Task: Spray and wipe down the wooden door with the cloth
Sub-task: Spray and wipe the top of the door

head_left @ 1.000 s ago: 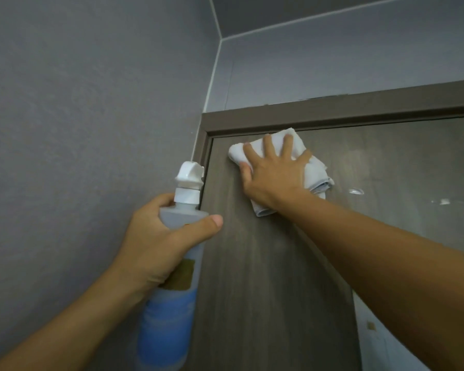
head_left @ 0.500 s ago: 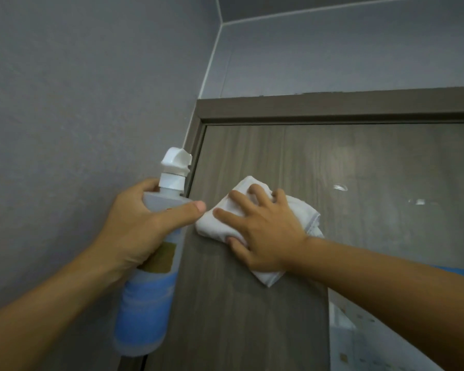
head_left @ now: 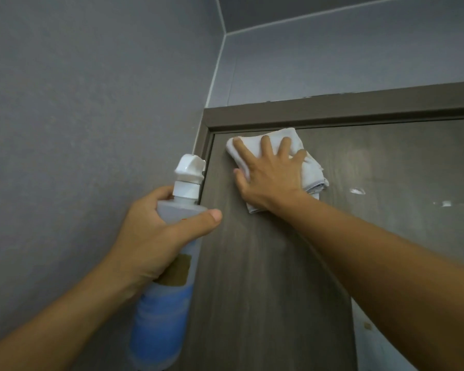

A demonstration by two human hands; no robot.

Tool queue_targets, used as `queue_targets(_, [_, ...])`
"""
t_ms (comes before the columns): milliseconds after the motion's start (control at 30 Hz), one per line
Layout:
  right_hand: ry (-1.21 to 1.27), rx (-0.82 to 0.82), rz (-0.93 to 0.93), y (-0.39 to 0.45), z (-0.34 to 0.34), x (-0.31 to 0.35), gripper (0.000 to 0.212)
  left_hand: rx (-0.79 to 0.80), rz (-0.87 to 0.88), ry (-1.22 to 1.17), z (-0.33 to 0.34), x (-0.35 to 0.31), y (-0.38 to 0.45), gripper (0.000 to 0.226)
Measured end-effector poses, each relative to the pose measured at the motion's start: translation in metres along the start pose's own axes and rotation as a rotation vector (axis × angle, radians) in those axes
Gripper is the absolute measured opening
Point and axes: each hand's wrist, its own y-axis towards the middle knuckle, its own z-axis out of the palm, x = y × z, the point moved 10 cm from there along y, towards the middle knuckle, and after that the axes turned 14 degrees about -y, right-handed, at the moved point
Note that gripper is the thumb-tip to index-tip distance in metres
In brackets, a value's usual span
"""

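Note:
The dark brown wooden door (head_left: 265,263) fills the middle and right of the view. My right hand (head_left: 268,175) presses a folded white cloth (head_left: 310,170) flat against the door's top left corner, fingers spread and straight. My left hand (head_left: 156,236) grips a spray bottle (head_left: 166,303) with a white nozzle and blue label, held upright beside the door's left edge. Part of the cloth is hidden under my right hand.
The door frame (head_left: 332,111) runs just above the cloth and down the left side. A grey wall (head_left: 78,116) stands at the left and another above the frame. Pale glints or droplets (head_left: 358,190) show on the door to the right of the cloth.
My right hand has slid the cloth from lower on the door back up to the top left corner under the frame. My left hand still holds the bottle.

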Motion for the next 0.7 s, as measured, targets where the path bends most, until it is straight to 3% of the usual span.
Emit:
queue_targets(167, [0.01,-0.043,-0.293,-0.04,-0.008,0.025,0.072,-0.03,-0.019,0.016,-0.005,-0.004,-0.003,0.06])
queue_targets(300, [-0.003,-0.012,-0.337,-0.045,-0.006,0.029,0.088,-0.045,-0.029,-0.014,-0.007,-0.007,-0.001,0.056])
queue_targets(467, [0.12,-0.058,-0.358,-0.047,-0.007,0.025,0.077,-0.053,-0.031,-0.046,-0.007,-0.01,0.001,0.056])
queue_targets(567, [-0.002,-0.006,-0.383,-0.045,-0.002,0.031,0.067,-0.044,-0.025,-0.045,-0.007,-0.007,0.002,0.054])
queue_targets(700, [-0.091,0.038,-0.491,-0.041,-0.002,0.031,0.08,-0.032,-0.021,-0.06,-0.006,-0.008,0.001,0.045])
